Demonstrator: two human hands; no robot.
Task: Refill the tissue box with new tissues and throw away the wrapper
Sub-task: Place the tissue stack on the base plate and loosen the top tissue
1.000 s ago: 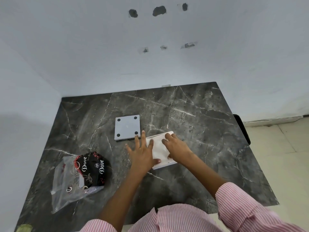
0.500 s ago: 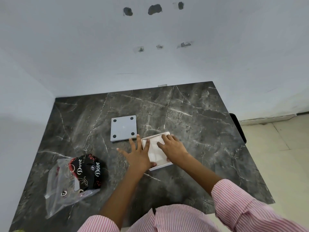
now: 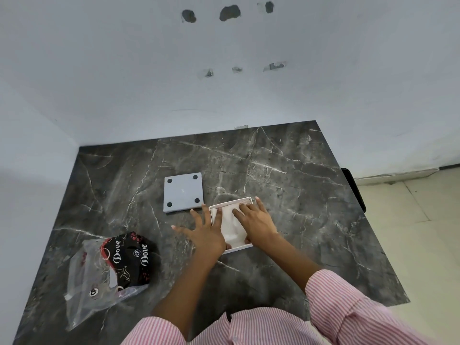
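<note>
A white square tissue box lies open on the dark marble table, with white tissues inside it. My right hand lies flat on the tissues, fingers spread. My left hand rests with spread fingers on the box's left edge and the table beside it. The box's grey square lid, with dark round feet at its corners, lies flat just left of and behind the box. A crumpled clear and black "Dove" wrapper lies at the front left of the table.
White walls close the table in at the back and the left. A dark object stands at the table's right edge, over a pale tiled floor. My pink striped sleeves fill the bottom of the view.
My left hand has slid a little left off the tissues, so more of them show. The view has shifted slightly. The lid and wrapper have not moved.
</note>
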